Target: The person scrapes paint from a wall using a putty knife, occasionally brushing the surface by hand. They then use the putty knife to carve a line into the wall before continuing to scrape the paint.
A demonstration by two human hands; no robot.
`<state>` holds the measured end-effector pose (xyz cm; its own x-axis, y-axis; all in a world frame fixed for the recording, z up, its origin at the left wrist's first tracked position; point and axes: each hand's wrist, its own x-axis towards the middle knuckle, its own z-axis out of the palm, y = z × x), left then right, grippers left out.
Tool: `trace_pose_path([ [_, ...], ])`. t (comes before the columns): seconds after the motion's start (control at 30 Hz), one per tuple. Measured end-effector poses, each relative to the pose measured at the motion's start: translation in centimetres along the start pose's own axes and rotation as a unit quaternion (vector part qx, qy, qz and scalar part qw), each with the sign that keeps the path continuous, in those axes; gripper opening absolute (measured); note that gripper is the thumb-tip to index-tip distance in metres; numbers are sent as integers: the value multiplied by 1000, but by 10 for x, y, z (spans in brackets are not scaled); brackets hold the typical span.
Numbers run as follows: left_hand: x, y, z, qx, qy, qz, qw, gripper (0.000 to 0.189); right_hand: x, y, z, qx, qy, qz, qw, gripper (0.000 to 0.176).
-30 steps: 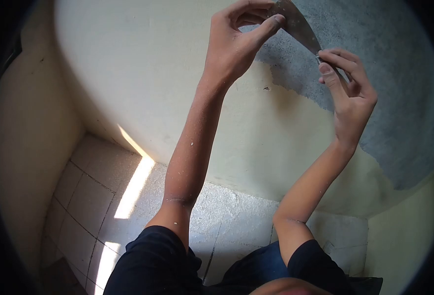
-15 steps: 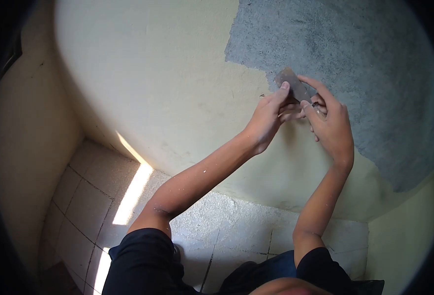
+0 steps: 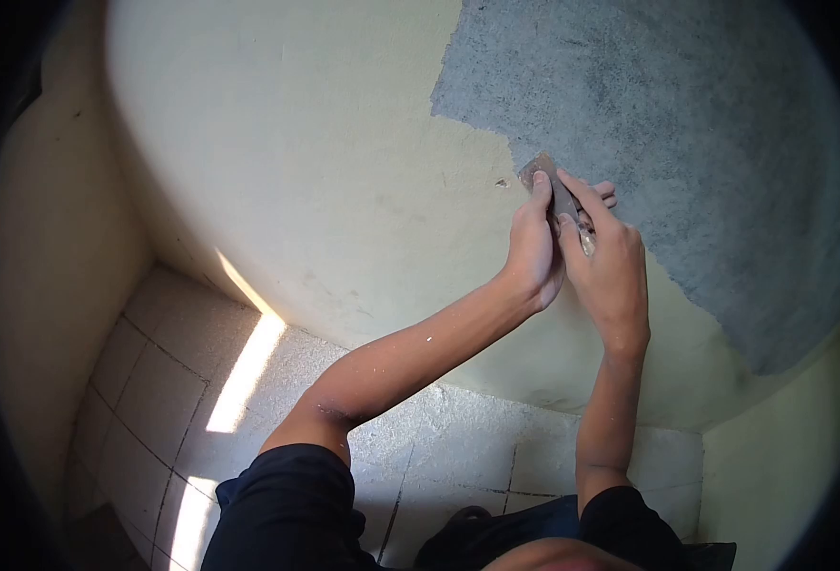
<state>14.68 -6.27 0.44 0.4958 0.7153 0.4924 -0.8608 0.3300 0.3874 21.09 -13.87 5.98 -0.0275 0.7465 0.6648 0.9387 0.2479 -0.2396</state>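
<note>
A scraper (image 3: 562,200) with a flat grey-brown blade is held up in front of the wall, its broad end near the ragged edge of the cream paint. My left hand (image 3: 532,243) is closed on the blade, thumb pressed flat near its end; its other fingers are partly hidden behind. My right hand (image 3: 610,271) grips the scraper lower down, with the index finger stretched along the blade's side and the thumb on its face. Most of the handle is hidden in the right hand.
Ahead stands a wall with cream paint (image 3: 325,143) and a large bare grey patch (image 3: 686,143) at upper right. A small chip mark (image 3: 502,184) lies left of the scraper. Pale floor tiles (image 3: 153,400) with sunlight strips run below, and side walls close in left and right.
Both hands and the scraper have shifted slightly down and left. The scraper now stands more upright, and the left fingers have slid further behind it.
</note>
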Motion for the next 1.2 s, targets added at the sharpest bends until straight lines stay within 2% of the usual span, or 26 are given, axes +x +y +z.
trace_pose_path([
  [0.13, 0, -2, 1, -21, 41, 15, 999, 60, -3, -1, 8, -28, 10, -2, 1000, 45],
  [0.33, 6, 7, -9, 1, 43, 5, 999, 49, -1, -3, 18, -29, 61, -40, 997, 41],
  [0.43, 5, 11, 1, -22, 81, 11, 996, 48, -3, -15, 16, 7, 53, -13, 999, 38],
  [0.47, 8, 17, 8, -32, 125, 22, 991, 53, -2, -12, 22, 12, 79, -43, 996, 37],
  [0.57, 14, 9, 1, -5, 73, 63, 995, 55, 0, -1, 24, 29, 78, -52, 995, 36],
  [0.73, 3, -12, 12, -49, 93, 42, 994, 54, -4, -1, 6, -35, 21, -6, 999, 34],
  [0.87, 5, -14, 14, -73, 108, 59, 990, 57, -9, -16, 5, -58, 38, -9, 998, 34],
  [0.97, 4, -11, 7, -48, 98, 63, 992, 57, -6, 2, 17, -73, 45, -16, 996, 34],
  [1.07, 1, -8, 10, -48, 130, 57, 989, 55, -7, 2, 20, -61, 45, -36, 997, 34],
  [1.2, 6, -4, -3, -8, 103, 69, 992, 53, -3, 5, 30, -36, 64, -47, 996, 35],
])
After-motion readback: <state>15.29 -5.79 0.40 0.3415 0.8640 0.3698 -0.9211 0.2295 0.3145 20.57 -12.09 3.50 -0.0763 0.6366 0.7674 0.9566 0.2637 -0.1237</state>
